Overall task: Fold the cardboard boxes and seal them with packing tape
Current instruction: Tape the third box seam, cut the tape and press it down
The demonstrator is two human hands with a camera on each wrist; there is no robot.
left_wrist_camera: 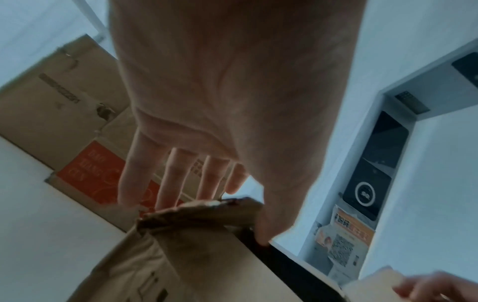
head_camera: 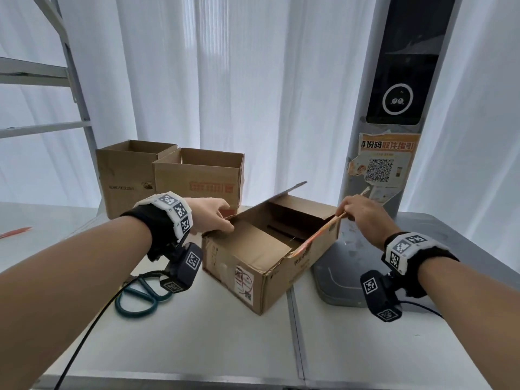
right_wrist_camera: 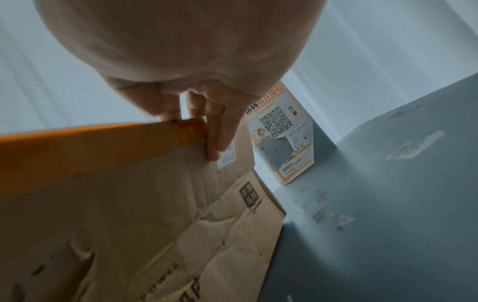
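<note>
A worn brown cardboard box stands open-topped in the middle of the white table. My left hand grips the edge of its left flap, fingers behind it and thumb on the inner side. My right hand pinches the far end of the right flap, which has an orange tape strip along its edge. In the right wrist view the fingertips clamp that taped edge. One short flap lies folded inward. No packing tape roll is in view.
Two more open cardboard boxes stand at the back left. Green-handled scissors lie under my left wrist. An orange pen-like object lies far left. A grey kiosk pillar and its base stand right of the box.
</note>
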